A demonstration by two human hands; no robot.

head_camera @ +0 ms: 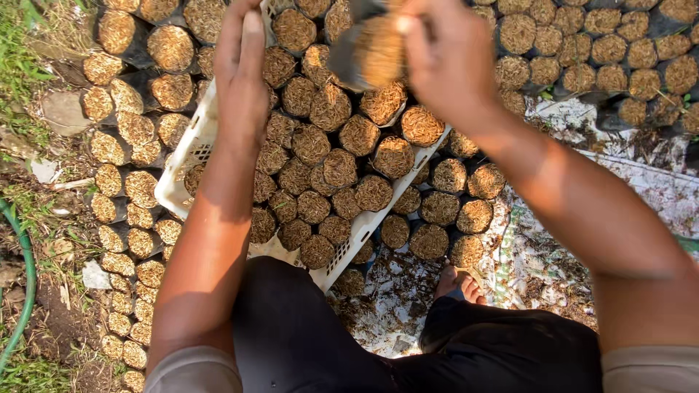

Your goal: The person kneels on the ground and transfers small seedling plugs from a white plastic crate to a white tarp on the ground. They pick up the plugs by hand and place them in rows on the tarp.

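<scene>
Outdoors on bare ground beside grass and a green hose (22,291), rows of husk-filled black nursery bags (131,189) surround a white plastic crate (191,149) packed with more of them. The right hand (444,62) grips one filled bag (371,54) lifted above the crate, apparently being moved between crate and rows. The left hand (244,73) rests flat, fingers unclenched, on the crate's far rim.

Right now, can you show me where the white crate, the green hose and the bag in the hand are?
crate (191,149), head view, on its white left wall.
hose (28,280), head view, on the middle of its curve.
bag (375,51), head view, on its husk-filled top, in the right hand (444,62).
</scene>
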